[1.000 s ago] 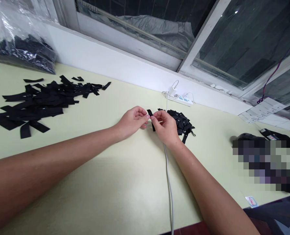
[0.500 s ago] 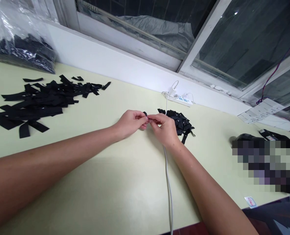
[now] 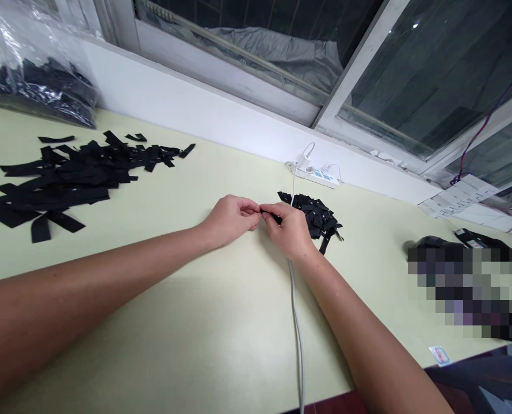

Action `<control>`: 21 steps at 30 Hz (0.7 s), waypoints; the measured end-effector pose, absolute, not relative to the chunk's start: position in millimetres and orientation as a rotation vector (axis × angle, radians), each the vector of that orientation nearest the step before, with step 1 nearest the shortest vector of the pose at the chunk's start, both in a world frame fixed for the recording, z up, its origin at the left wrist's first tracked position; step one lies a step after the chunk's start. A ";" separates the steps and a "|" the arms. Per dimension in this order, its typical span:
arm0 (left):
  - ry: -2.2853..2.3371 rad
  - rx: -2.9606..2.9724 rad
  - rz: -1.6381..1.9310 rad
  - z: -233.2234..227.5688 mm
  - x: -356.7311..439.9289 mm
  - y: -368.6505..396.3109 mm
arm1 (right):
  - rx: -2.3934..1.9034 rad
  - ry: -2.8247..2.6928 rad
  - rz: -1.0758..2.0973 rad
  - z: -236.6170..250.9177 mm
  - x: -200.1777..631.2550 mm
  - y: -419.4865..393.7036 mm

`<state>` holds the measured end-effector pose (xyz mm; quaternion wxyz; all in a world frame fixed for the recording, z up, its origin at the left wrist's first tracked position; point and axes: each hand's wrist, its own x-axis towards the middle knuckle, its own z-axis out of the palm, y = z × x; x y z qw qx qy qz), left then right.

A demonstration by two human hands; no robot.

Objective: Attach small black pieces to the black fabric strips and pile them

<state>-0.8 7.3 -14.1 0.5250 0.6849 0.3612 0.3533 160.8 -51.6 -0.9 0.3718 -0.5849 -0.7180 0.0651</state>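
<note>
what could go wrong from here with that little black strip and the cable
The black strip is small and pinched in the fingertip grip of the right hand, so it could slip.

The grey cable passes beneath the right hand, so a sideways sweep might snag it.

The pile of black strips lies just beyond that hand; a careless knock could scatter loose pieces.

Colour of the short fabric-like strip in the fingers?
Black fabric-like strip, best in the head view.
</note>
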 end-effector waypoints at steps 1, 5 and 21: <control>0.880 1.684 0.846 -14.5 -1.2 7.0 | -1.509 -1.882 0.143 0.1 160.9 -51.9; 0.986 1.856 0.867 -11.2 -2.7 3.9 | -1.543 -2.018 0.075 5.0 157.8 -54.5; 1.000 2.069 0.849 -1.1 -5.3 -3.9 | -1.588 -2.092 0.010 4.8 148.5 -60.0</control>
